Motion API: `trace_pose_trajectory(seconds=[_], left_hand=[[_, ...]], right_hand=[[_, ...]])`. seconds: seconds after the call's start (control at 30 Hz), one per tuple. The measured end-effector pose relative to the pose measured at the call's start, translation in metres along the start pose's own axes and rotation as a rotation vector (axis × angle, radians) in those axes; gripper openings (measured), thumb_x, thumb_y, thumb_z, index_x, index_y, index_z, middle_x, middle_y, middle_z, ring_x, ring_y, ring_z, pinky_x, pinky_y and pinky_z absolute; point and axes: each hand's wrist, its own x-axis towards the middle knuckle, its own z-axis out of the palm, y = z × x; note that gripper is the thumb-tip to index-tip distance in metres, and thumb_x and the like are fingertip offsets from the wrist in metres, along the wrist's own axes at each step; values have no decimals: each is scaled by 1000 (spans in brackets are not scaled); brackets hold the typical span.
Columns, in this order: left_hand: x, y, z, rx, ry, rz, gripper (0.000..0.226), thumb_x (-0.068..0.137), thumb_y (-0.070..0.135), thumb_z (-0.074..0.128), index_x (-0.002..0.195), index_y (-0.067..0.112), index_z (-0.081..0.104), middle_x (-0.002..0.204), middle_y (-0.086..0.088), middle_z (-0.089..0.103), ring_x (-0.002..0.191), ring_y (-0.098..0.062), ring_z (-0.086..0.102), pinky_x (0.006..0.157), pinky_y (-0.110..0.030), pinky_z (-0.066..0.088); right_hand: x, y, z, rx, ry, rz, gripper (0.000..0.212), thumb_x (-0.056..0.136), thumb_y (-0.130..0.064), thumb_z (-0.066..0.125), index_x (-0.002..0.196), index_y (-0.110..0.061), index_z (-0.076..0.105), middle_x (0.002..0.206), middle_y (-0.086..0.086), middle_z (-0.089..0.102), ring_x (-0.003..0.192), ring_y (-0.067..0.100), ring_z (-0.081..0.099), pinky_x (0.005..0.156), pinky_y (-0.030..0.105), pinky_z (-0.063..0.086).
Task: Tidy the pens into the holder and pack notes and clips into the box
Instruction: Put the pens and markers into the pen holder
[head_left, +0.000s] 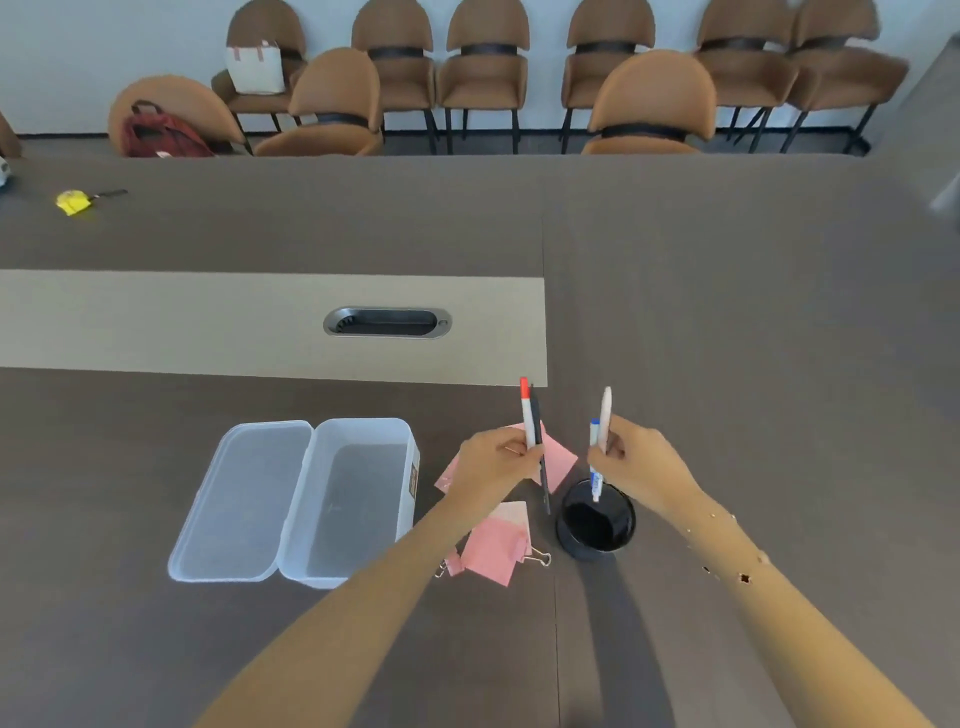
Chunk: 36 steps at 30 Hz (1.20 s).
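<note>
My left hand (493, 465) grips two upright pens, a white one with a red cap (527, 410) and a black one (540, 457). My right hand (641, 467) holds a white pen (604, 415) and a blue-capped pen (595, 467), their lower ends just above the round black holder (571, 530). Pink notes (558, 460) lie behind my left hand, and more pink notes (493, 551) lie nearer with gold binder clips (540, 558) beside them. The clear plastic box (358, 431) stands open on the left, its lid (239, 504) flat alongside.
A metal cable port (387, 322) is set in the table's beige strip. A yellow object (75, 201) lies far left on the table. Brown chairs (654, 104) line the far side, one with a red backpack (161, 136), one with a white bag (255, 67).
</note>
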Motion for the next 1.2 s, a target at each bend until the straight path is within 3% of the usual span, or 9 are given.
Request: trace_pose_trajectory(seconds=[0.1, 0.3, 0.5, 0.57, 0.7, 0.87, 0.97, 1.1, 1.2], left_hand=[[0, 13, 39, -33, -75, 84, 13, 81, 21, 71, 89, 10, 71, 77, 0, 73, 65, 0, 66, 68, -13, 54], [-7, -8, 89, 190, -234, 109, 14, 82, 23, 68, 90, 11, 70, 85, -5, 74, 78, -19, 68, 79, -39, 57], [-11, -24, 89, 283, -201, 124, 18, 82, 27, 68, 95, 17, 75, 95, -7, 68, 82, -13, 53, 73, -25, 43], [-10, -26, 84, 284, -221, 136, 17, 82, 25, 66, 95, 21, 76, 90, -5, 67, 80, -13, 50, 67, -20, 37], [-6, -35, 64, 298, -196, 137, 17, 84, 17, 65, 96, 12, 76, 95, -7, 72, 86, -15, 60, 76, -23, 41], [-2, -50, 44, 280, -207, 130, 14, 83, 15, 64, 86, 12, 77, 95, -5, 75, 86, -12, 64, 85, -33, 53], [-1, -51, 47, 266, -174, 122, 16, 86, 12, 60, 86, 6, 75, 90, -7, 73, 77, -11, 61, 75, -23, 48], [10, -61, 48, 289, 81, 6, 17, 87, 9, 59, 103, 7, 64, 99, -7, 60, 84, -14, 55, 66, -14, 40], [32, -72, 42, 530, -18, 21, 35, 90, 13, 59, 124, 13, 52, 117, -10, 55, 99, -20, 57, 81, -28, 48]], right_hand=[[-21, 29, -8, 33, -23, 62, 21, 86, -24, 50, 66, -29, 48, 66, 10, 65, 54, 19, 46, 55, 28, 40], [-26, 53, 10, -10, -112, 99, 11, 87, -20, 52, 77, -24, 53, 75, 5, 68, 62, 18, 54, 54, 23, 41], [-16, 49, 22, -37, -173, 134, 26, 89, -13, 49, 66, -27, 46, 64, -7, 54, 56, 12, 49, 49, 21, 36], [-16, 47, 21, -24, -168, 154, 8, 90, -15, 50, 86, -18, 56, 78, 2, 62, 67, 19, 54, 56, 26, 41], [-18, 50, 18, 16, -108, 173, 35, 95, -20, 49, 129, -12, 45, 99, 10, 69, 79, 23, 58, 71, 28, 44], [-19, 43, 25, -11, -90, 184, 24, 94, -19, 46, 117, -14, 52, 93, 10, 72, 80, 27, 66, 71, 35, 53], [-20, 40, 33, -53, -94, 170, 21, 93, -17, 46, 111, -14, 55, 85, 5, 68, 72, 26, 64, 68, 36, 55], [-19, 41, 35, -47, -58, 179, 20, 94, -13, 43, 109, -15, 56, 89, 6, 68, 76, 28, 67, 69, 37, 56], [-12, 46, 35, -57, -58, 169, 18, 95, -15, 42, 107, -17, 55, 92, 8, 71, 71, 25, 65, 68, 36, 55]])
